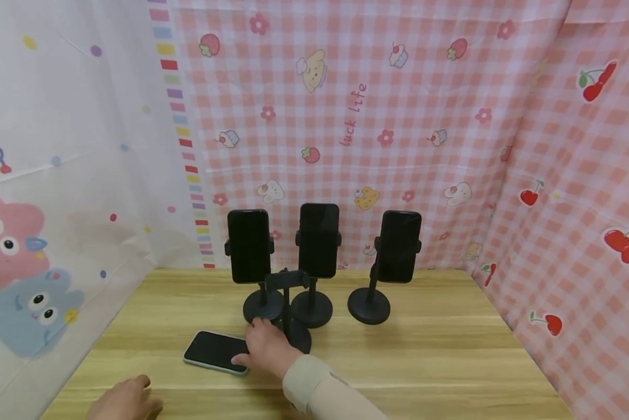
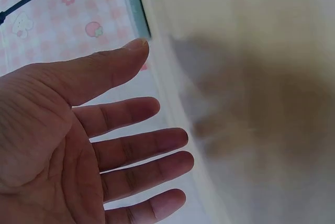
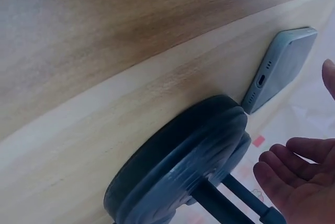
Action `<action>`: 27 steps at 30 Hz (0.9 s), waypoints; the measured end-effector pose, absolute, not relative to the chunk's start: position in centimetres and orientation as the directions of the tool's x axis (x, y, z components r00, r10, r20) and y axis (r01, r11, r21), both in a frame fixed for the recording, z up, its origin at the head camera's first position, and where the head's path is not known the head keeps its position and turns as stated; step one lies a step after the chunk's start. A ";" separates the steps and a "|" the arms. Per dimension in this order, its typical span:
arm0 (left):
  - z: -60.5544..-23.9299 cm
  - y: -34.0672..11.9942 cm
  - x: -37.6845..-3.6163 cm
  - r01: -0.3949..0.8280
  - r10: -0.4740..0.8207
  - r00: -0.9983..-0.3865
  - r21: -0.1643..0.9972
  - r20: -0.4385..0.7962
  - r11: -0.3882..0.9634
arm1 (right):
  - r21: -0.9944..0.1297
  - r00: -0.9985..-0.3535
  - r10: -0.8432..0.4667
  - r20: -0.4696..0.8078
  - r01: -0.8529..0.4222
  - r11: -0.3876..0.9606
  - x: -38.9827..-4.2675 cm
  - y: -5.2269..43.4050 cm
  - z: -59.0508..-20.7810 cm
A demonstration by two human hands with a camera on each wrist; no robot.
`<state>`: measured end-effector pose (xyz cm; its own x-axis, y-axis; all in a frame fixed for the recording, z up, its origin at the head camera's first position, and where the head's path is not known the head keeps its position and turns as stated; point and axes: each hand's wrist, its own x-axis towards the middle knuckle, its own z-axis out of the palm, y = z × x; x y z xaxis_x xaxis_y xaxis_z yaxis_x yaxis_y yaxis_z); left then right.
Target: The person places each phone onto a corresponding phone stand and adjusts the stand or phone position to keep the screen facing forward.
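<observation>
A smartphone (image 1: 213, 350) with a pale green edge lies face up on the wooden table. Over its right end hovers my right hand (image 1: 268, 349), between the phone and a black phone stand (image 1: 300, 338) whose holder is empty. The right wrist view shows this hand (image 3: 306, 185) with loosely bent fingers, apart from the phone (image 3: 287, 69) and the stand's round base (image 3: 178, 153). My left hand (image 1: 122, 401) is at the front left of the table. In the left wrist view its palm (image 2: 39, 145) faces the camera, fingers spread and holding nothing.
Three more black stands hold upright phones with dark screens: left (image 1: 248, 245), middle (image 1: 318, 236) and right (image 1: 399, 245). The empty stand is in front of the left and middle ones. Printed cloth (image 1: 346, 116) hangs behind and at both sides of the table (image 1: 425, 361).
</observation>
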<state>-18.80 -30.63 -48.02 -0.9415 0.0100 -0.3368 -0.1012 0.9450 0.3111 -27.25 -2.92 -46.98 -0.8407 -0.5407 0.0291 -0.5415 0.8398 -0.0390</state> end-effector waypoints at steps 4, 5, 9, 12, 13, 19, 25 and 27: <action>-48.4 -30.9 -18.6 -0.091 0.024 -0.944 0.333 -0.328 0.938 | -0.014 -0.840 -0.540 0.046 -0.541 0.841 -27.6 -3.4 -47.1; -48.5 -31.0 -18.6 -0.088 0.025 -0.947 0.334 -0.319 0.938 | -0.011 -0.842 -0.538 0.044 -0.538 0.843 -27.6 -3.5 -47.1; -48.4 -31.0 -18.5 -0.094 0.005 -0.954 0.317 -0.299 0.944 | -0.006 -0.854 -0.519 0.007 -0.519 0.854 -27.9 -4.0 -47.4; -48.4 -30.7 -18.3 -0.092 0.000 -0.959 0.310 -0.285 0.946 | -0.008 -0.861 -0.508 -0.018 -0.508 0.862 -28.0 -4.3 -47.7; -48.3 -30.6 -18.2 -0.091 -0.001 -0.960 0.308 -0.280 0.947 | -0.010 -0.863 -0.505 -0.021 -0.505 0.863 -28.1 -4.4 -47.8; -47.7 -30.3 -18.0 -0.086 0.000 -0.960 0.295 -0.279 0.952 | 0.000 -0.874 -0.485 -0.037 -0.485 0.875 -28.2 -4.8 -48.4; -47.5 -29.9 -17.8 -0.108 -0.022 -0.955 0.281 -0.296 0.954 | 0.088 -0.855 -0.519 -0.010 -0.517 0.851 -27.7 -5.3 -48.4; -47.6 -29.8 -17.7 -0.115 -0.030 -0.955 0.274 -0.296 0.955 | 0.120 -0.847 -0.532 0.004 -0.528 0.841 -27.5 -5.6 -48.6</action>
